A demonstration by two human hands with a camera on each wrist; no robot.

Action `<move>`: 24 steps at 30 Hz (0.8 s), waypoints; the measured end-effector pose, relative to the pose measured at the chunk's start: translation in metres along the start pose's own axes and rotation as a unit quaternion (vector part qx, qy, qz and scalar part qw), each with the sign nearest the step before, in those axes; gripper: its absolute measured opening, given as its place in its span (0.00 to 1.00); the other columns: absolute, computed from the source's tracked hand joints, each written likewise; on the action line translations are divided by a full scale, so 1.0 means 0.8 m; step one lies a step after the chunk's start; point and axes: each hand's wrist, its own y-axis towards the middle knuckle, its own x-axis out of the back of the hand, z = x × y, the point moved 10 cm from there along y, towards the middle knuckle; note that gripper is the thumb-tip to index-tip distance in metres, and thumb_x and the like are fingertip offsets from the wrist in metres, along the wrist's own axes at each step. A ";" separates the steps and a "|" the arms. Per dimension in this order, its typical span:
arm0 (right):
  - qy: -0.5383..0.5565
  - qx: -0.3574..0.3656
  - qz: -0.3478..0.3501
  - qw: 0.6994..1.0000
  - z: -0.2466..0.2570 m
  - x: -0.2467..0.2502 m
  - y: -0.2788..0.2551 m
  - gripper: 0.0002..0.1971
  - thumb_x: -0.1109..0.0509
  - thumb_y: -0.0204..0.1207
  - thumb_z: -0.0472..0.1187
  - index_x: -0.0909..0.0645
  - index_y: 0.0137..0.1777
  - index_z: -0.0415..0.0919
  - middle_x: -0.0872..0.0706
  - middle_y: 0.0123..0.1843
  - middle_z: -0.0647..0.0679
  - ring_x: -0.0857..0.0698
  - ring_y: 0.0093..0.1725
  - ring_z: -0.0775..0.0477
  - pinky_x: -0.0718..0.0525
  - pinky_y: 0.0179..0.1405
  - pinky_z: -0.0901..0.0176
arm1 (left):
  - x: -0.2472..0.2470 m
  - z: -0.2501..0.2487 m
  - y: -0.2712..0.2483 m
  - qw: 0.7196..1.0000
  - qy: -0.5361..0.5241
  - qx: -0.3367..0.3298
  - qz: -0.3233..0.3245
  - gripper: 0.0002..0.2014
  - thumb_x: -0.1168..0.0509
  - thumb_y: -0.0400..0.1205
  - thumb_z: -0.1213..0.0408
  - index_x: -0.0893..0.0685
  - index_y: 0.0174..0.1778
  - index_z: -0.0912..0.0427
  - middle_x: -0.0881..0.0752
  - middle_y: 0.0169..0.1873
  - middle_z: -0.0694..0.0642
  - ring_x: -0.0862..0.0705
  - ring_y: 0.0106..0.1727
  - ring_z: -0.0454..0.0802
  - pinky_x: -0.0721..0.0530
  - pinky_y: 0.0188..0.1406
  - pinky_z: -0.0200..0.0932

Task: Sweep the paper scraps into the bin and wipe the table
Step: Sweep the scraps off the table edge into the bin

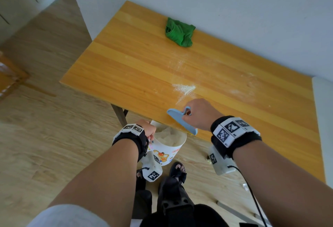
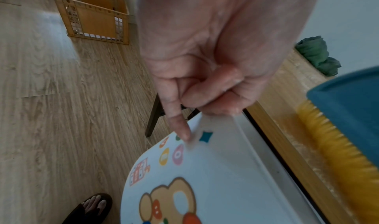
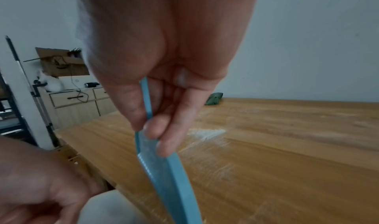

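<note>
My right hand (image 1: 195,114) grips a light-blue hand brush (image 1: 182,121) with yellow bristles (image 2: 336,154) at the near edge of the wooden table (image 1: 144,60). In the right wrist view the fingers (image 3: 164,130) pinch the brush's blue back (image 3: 170,178). My left hand (image 1: 148,130) grips the rim of a white bin (image 1: 169,147) with cartoon stickers, held just below the table edge under the brush. White paper scraps (image 1: 167,137) lie inside the bin. A crumpled green cloth (image 1: 179,32) sits at the table's far side by the wall. White dust (image 1: 183,88) streaks the tabletop.
A wall runs along the table's far edge. A wooden crate (image 2: 92,15) stands on the floor to the left. My sandalled feet (image 1: 177,170) are below the bin. A few scraps (image 1: 245,187) lie on the floor at the right.
</note>
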 end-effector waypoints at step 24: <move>-0.092 -0.057 -0.191 0.976 -0.047 0.086 0.011 0.14 0.39 0.85 0.43 0.15 0.59 0.38 0.26 0.48 0.47 0.25 0.33 0.48 0.31 0.26 0.61 | 0.004 0.002 -0.007 1.000 -0.007 0.008 0.008 0.26 0.42 0.79 0.75 0.28 0.76 0.68 0.15 0.29 0.62 0.25 0.21 0.53 0.13 0.59 0.62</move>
